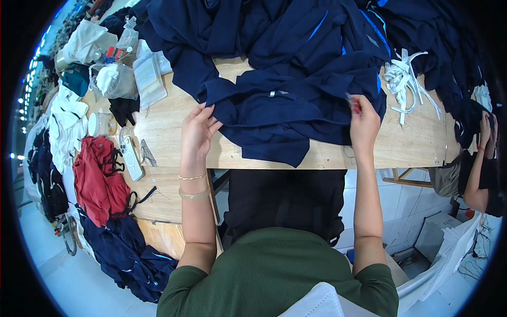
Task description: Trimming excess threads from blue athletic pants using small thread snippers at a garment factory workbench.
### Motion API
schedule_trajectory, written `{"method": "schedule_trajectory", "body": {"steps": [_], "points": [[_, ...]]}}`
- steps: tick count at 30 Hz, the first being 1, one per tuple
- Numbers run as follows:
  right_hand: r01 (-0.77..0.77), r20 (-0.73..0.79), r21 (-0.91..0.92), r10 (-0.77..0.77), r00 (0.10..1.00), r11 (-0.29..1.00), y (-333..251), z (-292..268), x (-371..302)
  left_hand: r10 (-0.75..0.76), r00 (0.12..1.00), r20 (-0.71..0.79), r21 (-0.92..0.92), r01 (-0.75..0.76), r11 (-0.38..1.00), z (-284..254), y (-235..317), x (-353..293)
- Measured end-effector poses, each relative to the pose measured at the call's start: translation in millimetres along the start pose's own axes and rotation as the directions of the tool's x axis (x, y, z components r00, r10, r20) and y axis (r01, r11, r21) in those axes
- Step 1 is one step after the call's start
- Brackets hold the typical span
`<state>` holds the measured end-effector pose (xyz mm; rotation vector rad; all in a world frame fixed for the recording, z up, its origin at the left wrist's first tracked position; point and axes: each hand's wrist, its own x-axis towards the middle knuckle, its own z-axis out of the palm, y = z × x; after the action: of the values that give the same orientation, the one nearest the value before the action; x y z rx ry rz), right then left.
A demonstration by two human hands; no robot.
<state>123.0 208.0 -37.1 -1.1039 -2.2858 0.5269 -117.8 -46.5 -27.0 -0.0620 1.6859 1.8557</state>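
Note:
A dark navy garment [274,113] lies bunched near the front edge of the table, its small white label facing up. My left hand [199,127] is at its left end, fingers spread and fingertips at the cloth; no grip on the fabric shows. On the garment's right side, my right hand [365,127] is closed around a small red-and-metal tool [355,107], blurred by motion. The tool's tip points away from me, over the cloth, and its exact kind cannot be made out.
More navy garments [274,31] are heaped across the far side. White strips [404,79] lie to the right on the wooden table [412,142]. At left are a phone [130,153], red cloth [97,179], plastic bags [148,76] and a jar [100,124]. Another person's arm [478,179] shows at far right.

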Motion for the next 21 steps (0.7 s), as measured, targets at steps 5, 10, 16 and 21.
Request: {"method": "schedule_trajectory", "body": {"steps": [5,10,16,21], "points": [[-0.432,0.552,0.829,0.402,0.730,-0.355,85,-34,25,-0.173,0.914,0.367,-0.643,0.384,0.663,-42,15,3],[-0.464,0.602,0.717,0.126,0.789,-0.520,73,-72,31,0.020,0.891,0.453,-0.709,0.346,0.614,-74,23,12],[-0.302,0.613,0.681,0.293,0.734,-0.667,87,-69,33,-0.105,0.921,0.376,-0.801,0.380,0.463,-79,24,27],[-0.276,0.603,0.642,0.249,0.758,-0.715,89,-72,34,-0.144,0.880,0.453,-0.867,0.473,0.158,-93,21,39]]}}
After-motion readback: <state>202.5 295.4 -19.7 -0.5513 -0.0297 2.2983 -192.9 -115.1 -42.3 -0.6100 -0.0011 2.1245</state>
